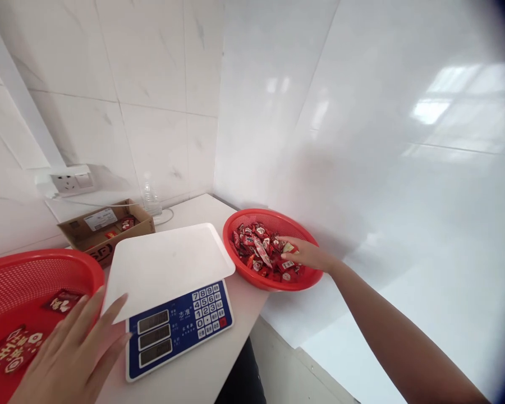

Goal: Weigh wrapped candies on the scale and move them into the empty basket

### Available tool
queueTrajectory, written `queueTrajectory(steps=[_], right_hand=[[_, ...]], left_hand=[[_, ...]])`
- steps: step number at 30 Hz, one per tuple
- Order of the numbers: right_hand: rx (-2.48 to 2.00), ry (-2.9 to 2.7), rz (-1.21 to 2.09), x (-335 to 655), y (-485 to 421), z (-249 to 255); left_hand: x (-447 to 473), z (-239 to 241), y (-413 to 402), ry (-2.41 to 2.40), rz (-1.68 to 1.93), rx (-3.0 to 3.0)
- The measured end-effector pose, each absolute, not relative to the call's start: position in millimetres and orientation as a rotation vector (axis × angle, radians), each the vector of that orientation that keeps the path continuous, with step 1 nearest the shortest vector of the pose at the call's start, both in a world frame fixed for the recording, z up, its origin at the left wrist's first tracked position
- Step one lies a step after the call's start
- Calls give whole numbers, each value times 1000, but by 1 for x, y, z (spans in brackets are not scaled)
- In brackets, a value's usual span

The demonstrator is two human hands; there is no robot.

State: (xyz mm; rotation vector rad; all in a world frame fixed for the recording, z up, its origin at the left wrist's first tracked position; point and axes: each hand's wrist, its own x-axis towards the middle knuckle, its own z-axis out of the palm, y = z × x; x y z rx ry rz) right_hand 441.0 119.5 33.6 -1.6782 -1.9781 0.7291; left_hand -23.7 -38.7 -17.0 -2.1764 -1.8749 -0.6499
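Red snack packets (249,241) in the perforated plastic basket (286,285) at right should be light and slippery, best pinched mid-body; whether the right hand (305,255) among them grips any I cannot tell, while the left hand (73,350), near left, spreads wide.

From above and behind your left hand (73,350) and right hand (305,254), your head camera looks forward and down, facing the wall corner (217,123) beyond them; the left hand is near the lens, running off the bottom edge, the right farther out.
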Motion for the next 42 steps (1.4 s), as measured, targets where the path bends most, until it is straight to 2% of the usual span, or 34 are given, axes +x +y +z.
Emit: queueTrajectory(steps=[4,6,12,17,22,29,34,37,42], right_hand=[[-1869,-1493,360,475,115,22],[-1919,-1209,337,487,110,11],[-1610,-631,1028,490,88,-22],[-1369,-491,1186,484,88,-31],[-1345,-423,1102,480,84,-22],[-1121,-508,901,480,44,23],[-1259,-446,1060,481,33,31],[-1268,-458,1042,483,21,38],[-1202,-548,811,490,1,54]], left_hand=[[51,35,21,-1781,-595,-2554],[90,53,61,-1863,-458,-2730],[158,53,184,-2077,-283,-2798],[183,36,233,-2228,-340,-2785],[190,43,229,-2376,-623,-2700],[168,73,163,-2292,-1408,-2771],[166,66,143,-2463,-1574,-2916],[169,66,135,-2492,-1679,-2910],[172,80,114,-2095,-2127,-2864]])
